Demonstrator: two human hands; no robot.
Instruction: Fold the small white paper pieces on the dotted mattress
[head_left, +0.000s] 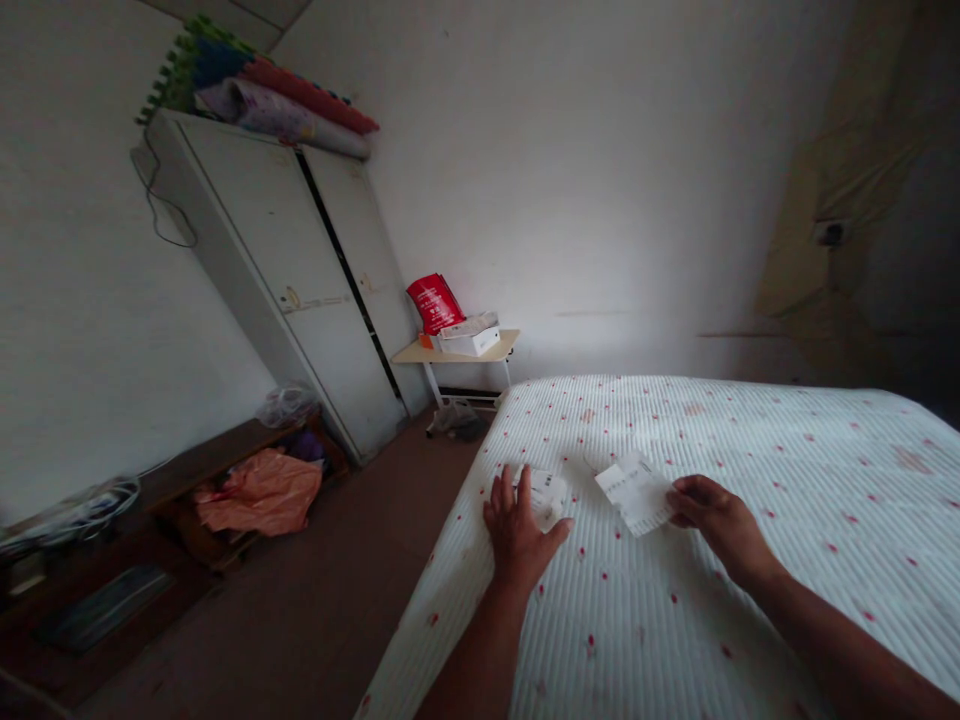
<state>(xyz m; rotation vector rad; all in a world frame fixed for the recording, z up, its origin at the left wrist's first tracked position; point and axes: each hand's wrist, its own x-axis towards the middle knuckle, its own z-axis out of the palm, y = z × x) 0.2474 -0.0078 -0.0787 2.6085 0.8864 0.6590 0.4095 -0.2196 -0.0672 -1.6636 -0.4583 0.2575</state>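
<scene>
My right hand point(716, 520) pinches the right edge of a white printed paper slip point(636, 492), its fingers closed. The slip is over the bed, and small print shows on its face. To the left, my left hand point(519, 525) has its fingers spread over another white printed paper point(547, 488) on the bed. Part of that paper is hidden behind the fingers. Both hands are above a white ribbed bedspread point(600, 620) with small red flower marks.
A small table point(409, 353) at the back holds a red bag point(435, 303) and a white box point(471, 342). Left of it stands a grey cabinet point(285, 260) with rolled mats point(300, 110) on top. An orange plastic bag point(262, 490) lies on a low wooden bench at left.
</scene>
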